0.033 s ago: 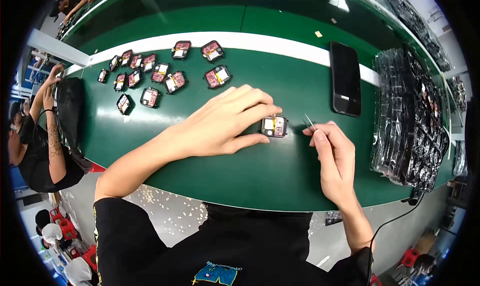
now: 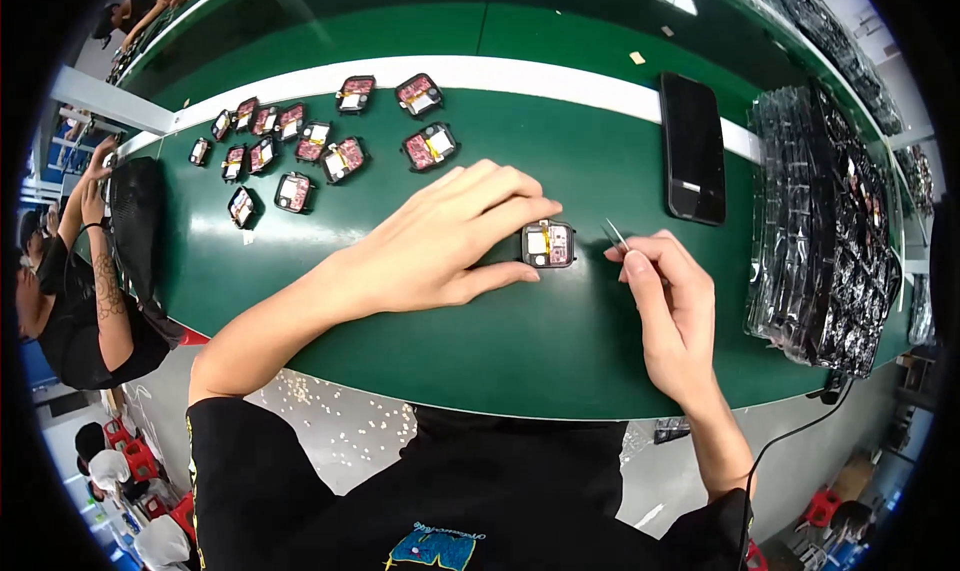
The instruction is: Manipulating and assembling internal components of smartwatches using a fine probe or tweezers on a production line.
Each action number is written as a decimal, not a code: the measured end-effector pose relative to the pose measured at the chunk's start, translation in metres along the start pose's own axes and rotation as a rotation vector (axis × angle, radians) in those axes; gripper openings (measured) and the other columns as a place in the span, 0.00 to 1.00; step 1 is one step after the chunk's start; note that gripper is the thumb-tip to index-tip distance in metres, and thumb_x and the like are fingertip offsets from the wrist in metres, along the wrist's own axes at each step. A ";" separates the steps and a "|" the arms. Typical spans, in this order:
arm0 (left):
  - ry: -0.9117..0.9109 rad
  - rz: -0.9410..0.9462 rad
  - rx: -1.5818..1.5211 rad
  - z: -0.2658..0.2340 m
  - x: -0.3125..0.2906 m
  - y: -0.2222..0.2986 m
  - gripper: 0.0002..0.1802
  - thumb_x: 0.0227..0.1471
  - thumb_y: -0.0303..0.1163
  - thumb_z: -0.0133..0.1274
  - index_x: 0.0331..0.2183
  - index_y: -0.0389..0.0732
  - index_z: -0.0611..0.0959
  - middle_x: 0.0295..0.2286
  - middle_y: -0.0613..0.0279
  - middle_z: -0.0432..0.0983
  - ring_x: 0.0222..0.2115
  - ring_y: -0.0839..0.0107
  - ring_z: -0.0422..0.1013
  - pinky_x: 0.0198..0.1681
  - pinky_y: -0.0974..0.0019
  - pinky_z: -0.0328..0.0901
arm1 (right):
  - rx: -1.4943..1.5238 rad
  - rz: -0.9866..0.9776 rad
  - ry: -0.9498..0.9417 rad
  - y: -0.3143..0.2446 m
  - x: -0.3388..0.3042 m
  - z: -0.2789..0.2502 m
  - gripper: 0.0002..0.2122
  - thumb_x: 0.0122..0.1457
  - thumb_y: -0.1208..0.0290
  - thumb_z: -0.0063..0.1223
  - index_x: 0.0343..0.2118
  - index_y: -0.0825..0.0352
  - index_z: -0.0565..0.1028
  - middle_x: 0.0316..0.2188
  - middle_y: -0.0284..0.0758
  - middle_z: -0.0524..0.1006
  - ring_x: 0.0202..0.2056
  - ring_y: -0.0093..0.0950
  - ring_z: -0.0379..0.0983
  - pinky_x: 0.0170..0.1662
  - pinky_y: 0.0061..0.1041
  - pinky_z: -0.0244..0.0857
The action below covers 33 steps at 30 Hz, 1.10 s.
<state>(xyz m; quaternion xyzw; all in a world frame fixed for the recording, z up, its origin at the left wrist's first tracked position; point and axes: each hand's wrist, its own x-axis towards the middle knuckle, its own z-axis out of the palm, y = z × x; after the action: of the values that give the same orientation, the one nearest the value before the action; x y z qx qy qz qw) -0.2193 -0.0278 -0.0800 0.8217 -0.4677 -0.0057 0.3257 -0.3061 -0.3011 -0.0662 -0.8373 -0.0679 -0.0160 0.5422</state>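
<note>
My left hand (image 2: 450, 233) lies over the green table, with thumb and index finger closed on the edges of an open smartwatch case (image 2: 549, 244). Inside the case a white block, a yellow strip and a reddish circuit board show. To its right, my right hand (image 2: 668, 301) pinches a thin pair of metal tweezers (image 2: 614, 234), tips pointing up and left, apart from the case. Several similar open watch cases (image 2: 294, 192) lie scattered at the far left, the nearest large one (image 2: 430, 146) just beyond my left hand.
A black phone (image 2: 692, 149) lies at the far right. Beside it stands a tall stack of clear and black plastic trays (image 2: 815, 236). A white strip (image 2: 500, 74) runs along the back of the table (image 2: 480, 356). At the left, a co-worker's arm (image 2: 110, 281) is near a black bag (image 2: 137, 216).
The whole view has shifted slightly. My right hand and the tweezers have moved a little, with the tips slightly higher. My left hand keeps its hold on the watch case.
</note>
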 end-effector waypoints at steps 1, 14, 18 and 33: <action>0.013 -0.002 0.003 0.000 0.001 0.000 0.33 0.53 0.36 0.74 0.58 0.38 0.82 0.50 0.55 0.76 0.49 0.55 0.74 0.52 0.54 0.69 | 0.047 0.002 0.015 0.002 0.003 0.002 0.05 0.72 0.78 0.57 0.42 0.75 0.81 0.29 0.31 0.75 0.28 0.17 0.66 0.30 0.19 0.59; -0.001 -0.082 -0.149 0.004 0.000 0.005 0.31 0.45 0.34 0.78 0.52 0.39 0.87 0.42 0.62 0.82 0.35 0.65 0.72 0.42 0.62 0.66 | 0.049 -0.157 0.050 0.020 0.010 0.008 0.04 0.60 0.85 0.68 0.38 0.75 0.87 0.22 0.27 0.76 0.22 0.10 0.63 0.23 0.15 0.48; -0.004 -0.072 -0.135 0.005 -0.002 0.002 0.30 0.44 0.35 0.79 0.50 0.39 0.90 0.38 0.64 0.83 0.33 0.69 0.72 0.35 0.65 0.64 | -0.045 -0.186 0.019 0.023 0.013 0.006 0.05 0.55 0.84 0.70 0.35 0.73 0.88 0.19 0.27 0.74 0.18 0.11 0.61 0.22 0.18 0.46; 0.000 -0.100 -0.163 0.007 -0.001 -0.005 0.32 0.40 0.41 0.79 0.48 0.38 0.91 0.34 0.63 0.82 0.29 0.70 0.69 0.32 0.67 0.60 | -0.142 -0.199 -0.057 0.017 0.014 0.008 0.07 0.55 0.88 0.67 0.37 0.75 0.88 0.21 0.28 0.75 0.21 0.13 0.65 0.24 0.16 0.52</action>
<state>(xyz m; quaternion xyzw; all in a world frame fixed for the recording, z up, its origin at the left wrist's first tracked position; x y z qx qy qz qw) -0.2186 -0.0288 -0.0885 0.8146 -0.4242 -0.0600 0.3909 -0.2901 -0.2988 -0.0831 -0.8627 -0.1648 -0.0509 0.4753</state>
